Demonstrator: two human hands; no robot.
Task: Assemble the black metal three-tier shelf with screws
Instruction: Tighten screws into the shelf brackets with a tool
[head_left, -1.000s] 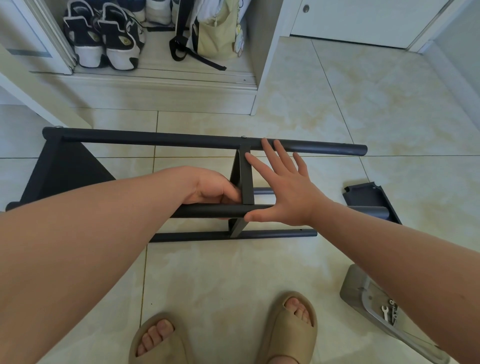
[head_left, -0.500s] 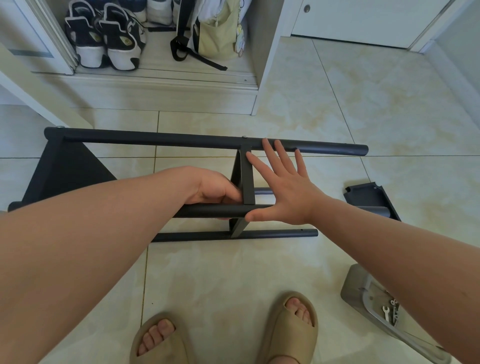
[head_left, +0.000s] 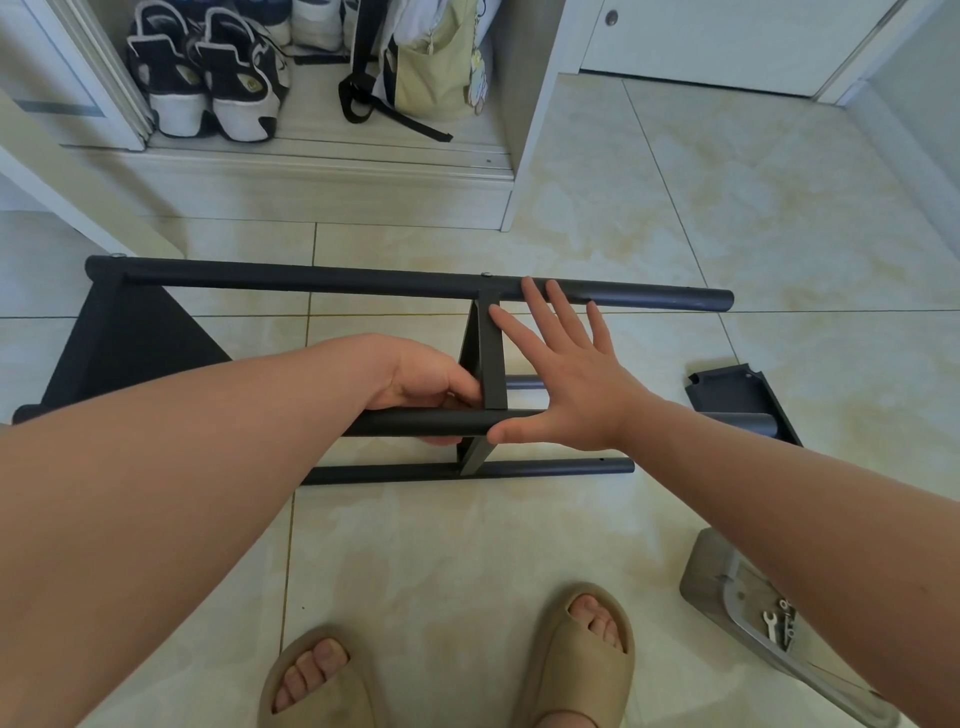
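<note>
Two grips: your left grip (head_left: 431, 387) wrapped the near tube (head_left: 410, 423) of the shelf frame (head_left: 311, 278); your right grip (head_left: 569, 387) lay flat, fingers straight.
Frame: sat mid-picture on the floor (head_left: 467, 545).
Handling: likely stiff, slick; hold tubes.

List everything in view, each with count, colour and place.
frame: 1, black, on its side on the floor, centre
loose panel: 1, black, floor, right of frame
tray: 1, grey, floor, lower right
wrenches: a few, silver, in tray
sneakers: 2, black and white, cabinet, top left
bag: 1, pale green, cabinet, right of sneakers
slippers: 2, beige, on feet, bottom
left hand: 1, grips frame's near pole
right hand: 1, flat, fingers spread, beside middle tier, thumb on near pole
</note>
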